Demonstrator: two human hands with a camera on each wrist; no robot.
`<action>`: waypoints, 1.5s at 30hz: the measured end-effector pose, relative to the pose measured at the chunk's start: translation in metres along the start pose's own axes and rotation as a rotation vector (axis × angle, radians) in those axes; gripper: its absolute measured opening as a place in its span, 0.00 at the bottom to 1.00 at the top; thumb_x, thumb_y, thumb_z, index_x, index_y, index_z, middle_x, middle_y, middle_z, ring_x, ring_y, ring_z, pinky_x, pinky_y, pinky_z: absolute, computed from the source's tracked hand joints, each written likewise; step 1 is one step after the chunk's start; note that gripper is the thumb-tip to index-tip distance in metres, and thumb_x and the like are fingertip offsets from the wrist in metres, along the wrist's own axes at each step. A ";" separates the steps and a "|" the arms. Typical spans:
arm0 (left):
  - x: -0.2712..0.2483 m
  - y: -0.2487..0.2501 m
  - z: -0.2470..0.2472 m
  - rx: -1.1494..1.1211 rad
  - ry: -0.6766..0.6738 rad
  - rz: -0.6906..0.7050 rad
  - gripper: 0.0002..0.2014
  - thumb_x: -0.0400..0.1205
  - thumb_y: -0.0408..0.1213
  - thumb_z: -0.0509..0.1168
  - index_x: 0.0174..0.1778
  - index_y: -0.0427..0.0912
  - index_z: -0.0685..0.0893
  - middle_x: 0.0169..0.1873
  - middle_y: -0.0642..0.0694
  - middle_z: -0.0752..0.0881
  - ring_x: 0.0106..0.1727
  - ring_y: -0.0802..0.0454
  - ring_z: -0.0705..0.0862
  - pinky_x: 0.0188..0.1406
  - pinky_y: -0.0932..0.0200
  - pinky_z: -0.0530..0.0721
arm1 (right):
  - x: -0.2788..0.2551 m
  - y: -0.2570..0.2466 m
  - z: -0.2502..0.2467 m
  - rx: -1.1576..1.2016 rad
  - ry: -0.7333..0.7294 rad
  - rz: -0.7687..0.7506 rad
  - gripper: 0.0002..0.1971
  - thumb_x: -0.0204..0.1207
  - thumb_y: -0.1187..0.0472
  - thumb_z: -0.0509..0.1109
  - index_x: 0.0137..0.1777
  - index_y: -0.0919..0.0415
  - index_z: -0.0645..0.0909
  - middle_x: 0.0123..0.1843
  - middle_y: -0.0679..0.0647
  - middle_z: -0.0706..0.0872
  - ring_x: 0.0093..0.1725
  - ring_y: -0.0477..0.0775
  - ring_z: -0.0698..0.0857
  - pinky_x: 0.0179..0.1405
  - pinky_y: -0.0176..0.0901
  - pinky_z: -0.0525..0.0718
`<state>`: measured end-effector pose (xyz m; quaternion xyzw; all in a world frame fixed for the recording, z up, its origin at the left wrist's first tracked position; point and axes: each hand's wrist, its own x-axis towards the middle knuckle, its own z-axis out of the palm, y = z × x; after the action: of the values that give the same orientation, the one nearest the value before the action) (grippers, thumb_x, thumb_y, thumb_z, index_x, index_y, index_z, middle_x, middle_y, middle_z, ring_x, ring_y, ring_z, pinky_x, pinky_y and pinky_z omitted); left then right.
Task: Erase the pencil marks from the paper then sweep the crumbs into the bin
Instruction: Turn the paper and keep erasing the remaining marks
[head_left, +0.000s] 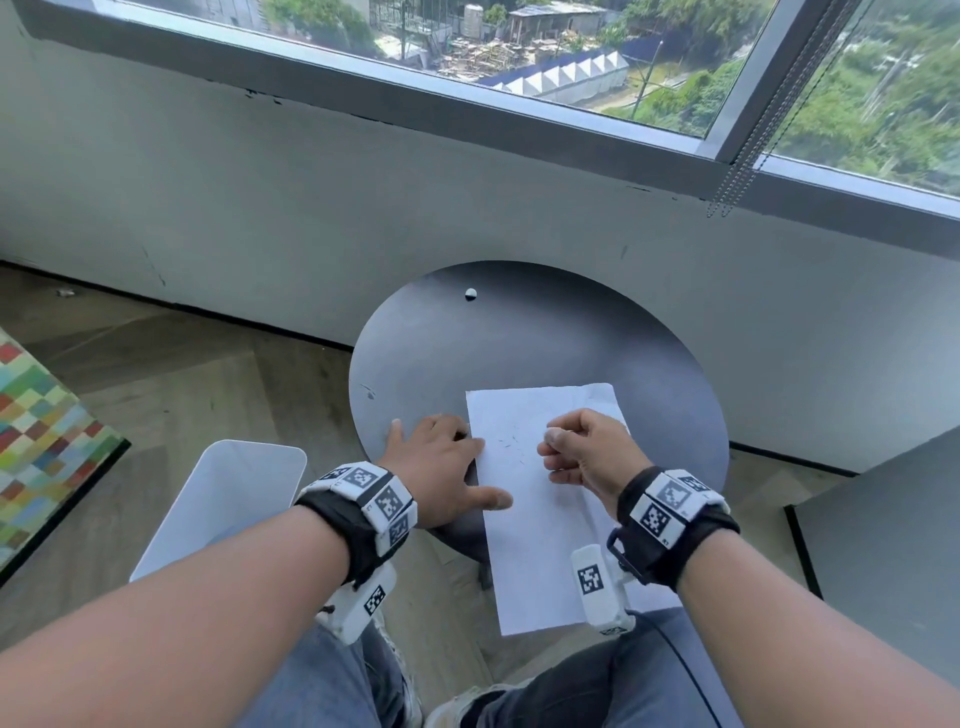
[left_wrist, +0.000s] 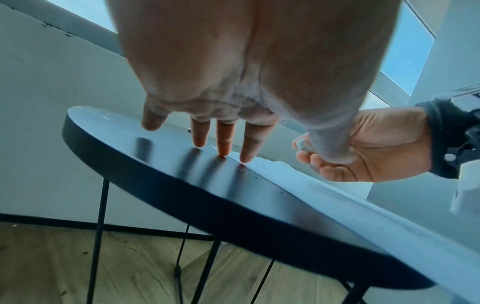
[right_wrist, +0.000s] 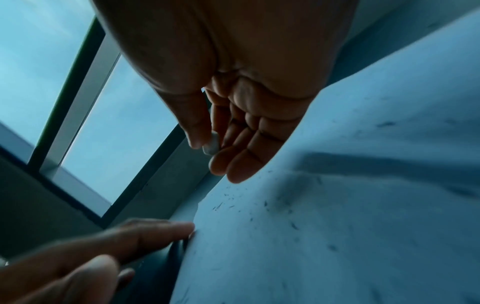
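Observation:
A white sheet of paper lies on the round dark table, its near end hanging over the table's front edge. Dark eraser crumbs dot the sheet's middle; they show plainly in the right wrist view as crumbs. My left hand lies flat with spread fingers at the paper's left edge, fingertips pressing on the table. My right hand hovers over the sheet and pinches a small grey-white eraser between thumb and fingers. A white bin stands on the floor left of the table.
A small white and black round object sits at the table's far side. A grey wall and window run behind the table. A colourful checkered cushion is at far left, a grey block at right. Wooden floor lies below.

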<state>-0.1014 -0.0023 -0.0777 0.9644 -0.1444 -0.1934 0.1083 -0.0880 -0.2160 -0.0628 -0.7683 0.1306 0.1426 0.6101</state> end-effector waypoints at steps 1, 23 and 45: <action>0.003 0.000 -0.002 -0.002 0.020 -0.007 0.41 0.75 0.77 0.59 0.80 0.58 0.71 0.82 0.52 0.64 0.84 0.47 0.57 0.81 0.29 0.54 | 0.004 -0.004 0.001 -0.050 -0.004 -0.011 0.02 0.82 0.67 0.66 0.52 0.65 0.78 0.43 0.63 0.88 0.34 0.54 0.84 0.36 0.48 0.86; 0.047 -0.005 -0.010 0.147 -0.127 -0.038 0.68 0.61 0.84 0.67 0.90 0.56 0.43 0.90 0.51 0.39 0.89 0.36 0.41 0.73 0.10 0.56 | 0.050 -0.026 0.050 -1.103 -0.256 -0.262 0.03 0.78 0.57 0.67 0.49 0.54 0.77 0.49 0.55 0.86 0.50 0.58 0.83 0.48 0.46 0.80; 0.049 -0.008 -0.008 0.110 -0.158 -0.003 0.68 0.64 0.82 0.66 0.90 0.53 0.37 0.89 0.58 0.35 0.89 0.34 0.37 0.73 0.09 0.51 | 0.036 -0.012 0.053 -1.100 -0.309 -0.297 0.02 0.77 0.58 0.66 0.47 0.53 0.75 0.45 0.53 0.86 0.46 0.58 0.83 0.47 0.49 0.81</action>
<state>-0.0525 -0.0095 -0.0891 0.9508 -0.1613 -0.2609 0.0431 -0.0535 -0.1629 -0.0764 -0.9523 -0.1619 0.2127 0.1472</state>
